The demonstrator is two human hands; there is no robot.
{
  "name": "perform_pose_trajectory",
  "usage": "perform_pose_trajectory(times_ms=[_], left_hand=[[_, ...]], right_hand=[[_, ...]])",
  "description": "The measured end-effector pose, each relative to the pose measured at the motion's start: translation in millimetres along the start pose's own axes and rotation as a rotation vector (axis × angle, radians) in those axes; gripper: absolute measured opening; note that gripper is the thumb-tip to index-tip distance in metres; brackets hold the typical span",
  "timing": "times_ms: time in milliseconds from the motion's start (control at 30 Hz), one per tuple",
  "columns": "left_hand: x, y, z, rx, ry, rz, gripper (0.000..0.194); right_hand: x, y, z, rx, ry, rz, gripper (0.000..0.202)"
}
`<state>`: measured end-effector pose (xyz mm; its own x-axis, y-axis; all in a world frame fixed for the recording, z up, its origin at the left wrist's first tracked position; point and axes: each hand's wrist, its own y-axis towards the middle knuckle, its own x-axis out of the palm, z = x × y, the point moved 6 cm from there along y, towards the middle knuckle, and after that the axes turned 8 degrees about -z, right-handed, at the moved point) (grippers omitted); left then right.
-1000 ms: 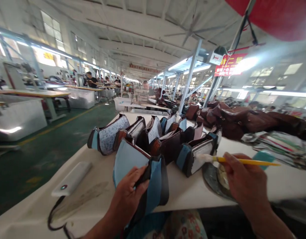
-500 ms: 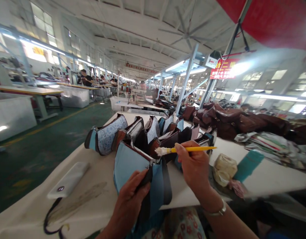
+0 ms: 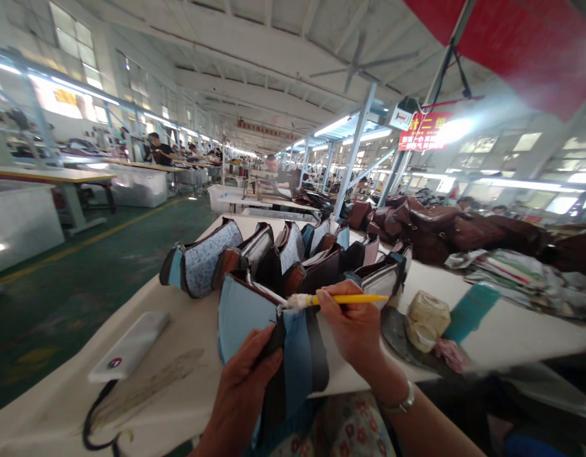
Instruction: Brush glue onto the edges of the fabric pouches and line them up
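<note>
The surface (image 3: 178, 330) carries a cluster of bags (image 3: 286, 254) across its middle and far part. At its near edge stands the blue bag (image 3: 247, 308), nearest of all, its side pinched between the left hand's (image 3: 247, 381) thumb and fingers. The right hand (image 3: 354, 327) grips the yellow brush (image 3: 340, 299), bristles at the bag's top corner. Near the surface's left edge lies a white power bank (image 3: 131, 346).
</note>
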<state>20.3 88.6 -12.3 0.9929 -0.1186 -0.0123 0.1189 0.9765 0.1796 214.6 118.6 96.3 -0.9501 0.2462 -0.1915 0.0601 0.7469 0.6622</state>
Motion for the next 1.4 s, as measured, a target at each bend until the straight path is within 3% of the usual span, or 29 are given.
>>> perform_pose_trajectory(times_ms=[133, 300, 467, 567, 700, 900, 1033, 1167, 1333, 1400], left_hand=[[-0.1, -2.8, 2.6, -0.077, -0.077, 0.058, 0.050], [1.2, -3.0, -3.1, -0.102, -0.174, 0.078, 0.054], [0.3, -1.5, -9.5, -0.079, -0.170, 0.067, 0.050], [1.2, 0.4, -1.8, 0.015, -0.044, 0.022, 0.043], [5.0, 0.0, 14.4, 0.146, 0.213, 0.013, 0.034], [20.5, -6.3, 37.7, 0.482, 0.468, 0.039, 0.033], [29.0, -10.9, 44.1, 0.658, 0.620, 0.065, 0.039], [34.1, -11.2, 42.0, 0.690, 0.733, 0.043, 0.042], [42.9, -17.2, 45.1, 0.833, 0.955, 0.090, 0.040], [48.4, -20.1, 46.9, 0.889, 1.034, 0.109, 0.034]], right_hand=[[-13.7, -1.4, 4.8, 0.055, -0.039, 0.139, 0.024], [-8.6, -2.3, 3.5, -0.002, -0.039, 0.045, 0.020], [-11.6, -3.1, -6.0, -0.038, -0.061, 0.083, 0.015], [-8.0, -2.1, -9.5, -0.073, -0.067, -0.003, 0.015], [-10.7, -3.3, -15.6, -0.138, -0.188, -0.007, 0.011], [1.3, -24.1, -58.1, -0.422, -0.347, -0.095, 0.013], [3.6, -29.9, -67.5, -0.470, -0.344, -0.143, 0.013], [-9.3, -17.4, -53.8, -0.439, -0.407, -0.109, 0.012], [-34.8, -3.6, -48.7, -0.242, -0.341, -0.010, 0.011], [-35.0, -1.8, -52.2, -0.180, -0.298, -0.046, 0.014]])
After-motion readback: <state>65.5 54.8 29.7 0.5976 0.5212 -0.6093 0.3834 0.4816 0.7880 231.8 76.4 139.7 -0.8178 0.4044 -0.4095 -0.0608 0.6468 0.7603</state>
